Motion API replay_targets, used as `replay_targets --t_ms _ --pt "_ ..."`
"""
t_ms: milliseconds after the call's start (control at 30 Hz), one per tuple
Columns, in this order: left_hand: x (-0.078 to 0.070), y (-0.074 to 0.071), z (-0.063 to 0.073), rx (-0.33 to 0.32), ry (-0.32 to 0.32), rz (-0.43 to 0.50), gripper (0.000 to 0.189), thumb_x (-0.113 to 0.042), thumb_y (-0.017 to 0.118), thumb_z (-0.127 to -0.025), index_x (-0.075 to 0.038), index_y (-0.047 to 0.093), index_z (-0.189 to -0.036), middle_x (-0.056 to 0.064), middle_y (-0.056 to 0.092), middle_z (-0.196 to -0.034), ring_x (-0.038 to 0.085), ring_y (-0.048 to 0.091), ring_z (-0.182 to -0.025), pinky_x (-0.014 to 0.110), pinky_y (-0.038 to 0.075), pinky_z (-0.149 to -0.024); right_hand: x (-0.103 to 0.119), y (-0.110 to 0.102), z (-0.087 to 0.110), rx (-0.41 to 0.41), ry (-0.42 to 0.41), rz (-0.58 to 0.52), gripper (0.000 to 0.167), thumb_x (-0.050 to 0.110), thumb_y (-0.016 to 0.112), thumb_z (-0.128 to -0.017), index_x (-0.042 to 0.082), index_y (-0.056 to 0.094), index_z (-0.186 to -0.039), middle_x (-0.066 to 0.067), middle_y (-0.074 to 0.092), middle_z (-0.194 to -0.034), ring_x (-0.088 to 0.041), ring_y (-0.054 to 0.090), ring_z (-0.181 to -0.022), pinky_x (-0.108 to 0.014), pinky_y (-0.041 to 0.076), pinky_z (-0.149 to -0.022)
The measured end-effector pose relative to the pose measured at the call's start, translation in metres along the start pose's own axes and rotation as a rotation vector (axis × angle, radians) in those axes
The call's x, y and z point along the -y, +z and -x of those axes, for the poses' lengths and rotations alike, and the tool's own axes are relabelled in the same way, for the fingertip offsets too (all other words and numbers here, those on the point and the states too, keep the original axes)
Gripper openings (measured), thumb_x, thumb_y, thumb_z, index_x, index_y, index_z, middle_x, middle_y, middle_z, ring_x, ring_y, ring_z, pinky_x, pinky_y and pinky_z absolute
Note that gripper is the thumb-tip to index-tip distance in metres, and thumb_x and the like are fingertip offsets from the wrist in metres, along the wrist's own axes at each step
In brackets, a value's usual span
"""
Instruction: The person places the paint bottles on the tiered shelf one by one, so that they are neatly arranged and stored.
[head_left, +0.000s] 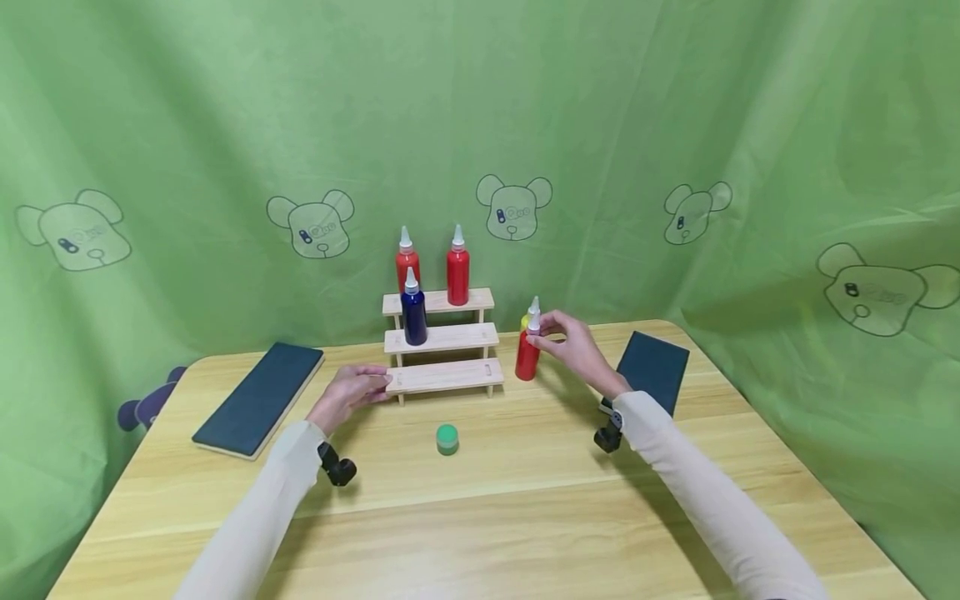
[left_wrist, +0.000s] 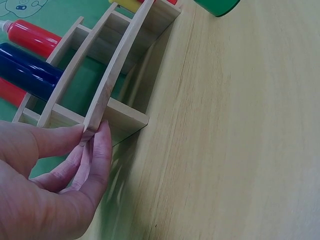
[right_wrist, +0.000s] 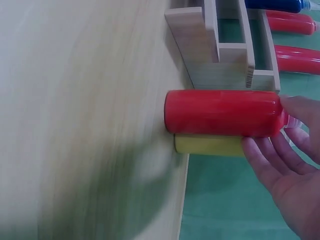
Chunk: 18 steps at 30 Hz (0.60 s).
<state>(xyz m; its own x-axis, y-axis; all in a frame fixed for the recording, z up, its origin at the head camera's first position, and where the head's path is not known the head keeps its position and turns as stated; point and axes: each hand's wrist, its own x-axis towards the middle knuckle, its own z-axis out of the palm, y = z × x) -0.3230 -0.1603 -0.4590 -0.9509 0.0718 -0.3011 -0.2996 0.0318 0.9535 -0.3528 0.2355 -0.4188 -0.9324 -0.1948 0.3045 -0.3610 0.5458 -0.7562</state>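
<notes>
My left hand (head_left: 349,392) pinches the left end of the lowest step of a three-tier wooden display rack (head_left: 446,377), thumb on top and fingers beneath. To the right of the rack, my right hand (head_left: 576,348) grips a red squeeze bottle (head_left: 527,360) near its neck. That bottle is upright, its base at the tabletop. Directly behind it stands a yellow bottle (right_wrist: 210,145), mostly hidden in the head view. A dark blue bottle (head_left: 414,318) is on the middle step, at the left. Two more red bottles, one left (head_left: 407,263) and one right (head_left: 458,277), stand on the top step.
A small green-lidded jar (head_left: 447,440) sits in front of the rack. Dark-covered books lie at the left (head_left: 258,400) and right (head_left: 656,367) of the wooden table (head_left: 480,533). A green curtain (head_left: 600,125) hangs behind.
</notes>
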Motion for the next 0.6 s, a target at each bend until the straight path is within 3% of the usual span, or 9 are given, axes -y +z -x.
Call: replay_targets --t_ms 333,600 --pt "-0.002 0.003 0.0 -0.003 0.006 0.013 0.041 0.004 0.064 -0.1 0.014 0.055 -0.138 0.013 0.067 -0.112 0.011 0.07 -0.081 0.023 0.066 -0.084 -0.006 0.001 0.004 0.004 0.019 0.012 0.038 0.017 0.082 -0.093 -0.001 0.065 -0.123 -0.019 0.067 -0.122 -0.038 0.067 -0.113 -0.053 0.059 -0.102" --pt "0.0 0.001 0.002 0.006 0.016 0.005 0.042 0.004 0.062 -0.101 0.015 0.052 -0.14 0.016 0.066 -0.119 0.011 0.069 -0.085 0.023 0.065 -0.086 -0.018 0.018 0.012 0.001 0.036 -0.038 0.052 0.01 0.081 -0.092 -0.002 0.055 -0.135 -0.023 0.065 -0.129 -0.041 0.063 -0.121 -0.061 0.053 -0.109"
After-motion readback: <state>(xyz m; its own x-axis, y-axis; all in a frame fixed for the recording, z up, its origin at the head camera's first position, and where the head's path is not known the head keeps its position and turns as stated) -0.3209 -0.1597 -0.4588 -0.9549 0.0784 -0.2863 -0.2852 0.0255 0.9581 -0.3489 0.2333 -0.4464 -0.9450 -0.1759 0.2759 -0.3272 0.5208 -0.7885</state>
